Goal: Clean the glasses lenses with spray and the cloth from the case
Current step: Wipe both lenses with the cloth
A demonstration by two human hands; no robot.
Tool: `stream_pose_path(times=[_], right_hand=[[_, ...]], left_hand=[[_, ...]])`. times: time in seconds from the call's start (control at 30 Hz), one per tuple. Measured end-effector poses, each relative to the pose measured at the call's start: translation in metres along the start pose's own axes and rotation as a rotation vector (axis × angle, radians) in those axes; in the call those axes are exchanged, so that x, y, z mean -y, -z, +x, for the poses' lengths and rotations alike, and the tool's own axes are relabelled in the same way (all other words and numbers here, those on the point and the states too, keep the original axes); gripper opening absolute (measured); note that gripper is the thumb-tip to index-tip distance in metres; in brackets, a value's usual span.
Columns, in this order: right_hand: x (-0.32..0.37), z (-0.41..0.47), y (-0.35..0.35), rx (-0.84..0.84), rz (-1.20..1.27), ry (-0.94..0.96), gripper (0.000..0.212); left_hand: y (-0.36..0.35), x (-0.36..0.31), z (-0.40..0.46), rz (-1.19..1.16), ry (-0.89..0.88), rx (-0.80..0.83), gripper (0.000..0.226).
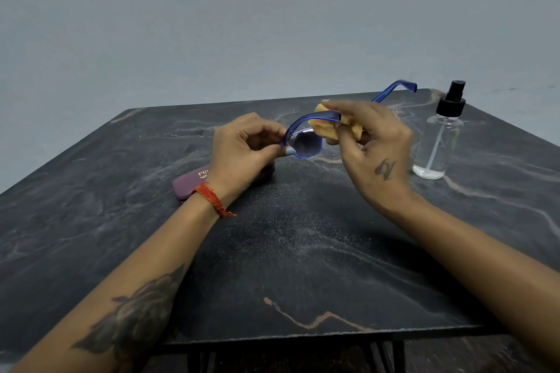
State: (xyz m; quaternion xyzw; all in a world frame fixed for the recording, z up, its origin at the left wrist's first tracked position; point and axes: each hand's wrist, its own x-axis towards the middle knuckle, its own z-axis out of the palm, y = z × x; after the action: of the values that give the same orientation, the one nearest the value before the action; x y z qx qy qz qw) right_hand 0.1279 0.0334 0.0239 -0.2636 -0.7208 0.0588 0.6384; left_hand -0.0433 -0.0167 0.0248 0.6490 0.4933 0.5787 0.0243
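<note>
**Wiping a lens at mid-frame**

Holding the blue translucent-framed glasses (pixel 306 142) above the dark marbled tabletop (pixel 303 251), both hands meet just above the middle of the frame in the head view. The left hand (pixel 242 148) pinches the frame's left corner between thumb and curled fingers, right where the near temple arm hinges. One tinted lens shows immediately right of that pinch. The right hand (pixel 372 142) grips a crumpled yellow cloth (pixel 328 127), fingers curled round it, pressing it against the frame beside the visible lens; the other lens is hidden behind cloth and hand. The far temple arm juts toward the upper right.

Under the left wrist lies a closed maroon glasses case (pixel 194 185). A clear plastic spray bottle with a black pump top (pixel 439 136) stands upright at right, apart from the hands.
</note>
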Motion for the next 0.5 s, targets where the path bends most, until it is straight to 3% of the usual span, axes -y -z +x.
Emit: stream_pose_path(times=[0.23, 0.33, 0.5], right_hand=[[-0.003, -0.009, -0.009, 0.224, 0.095, -0.031, 0.031], [-0.001, -0.011, -0.008, 0.323, 0.039, 0.066, 0.023], [-0.007, -0.009, -0.008, 0.292, -0.1, 0.162, 0.018]], left_hand=[[-0.001, 0.0, 0.0, 0.014, -0.008, 0.006, 0.026], [0.0, 0.0, 0.0, 0.002, -0.006, 0.014, 0.024], [0.001, -0.001, -0.001, 0.022, -0.003, 0.022, 0.028]])
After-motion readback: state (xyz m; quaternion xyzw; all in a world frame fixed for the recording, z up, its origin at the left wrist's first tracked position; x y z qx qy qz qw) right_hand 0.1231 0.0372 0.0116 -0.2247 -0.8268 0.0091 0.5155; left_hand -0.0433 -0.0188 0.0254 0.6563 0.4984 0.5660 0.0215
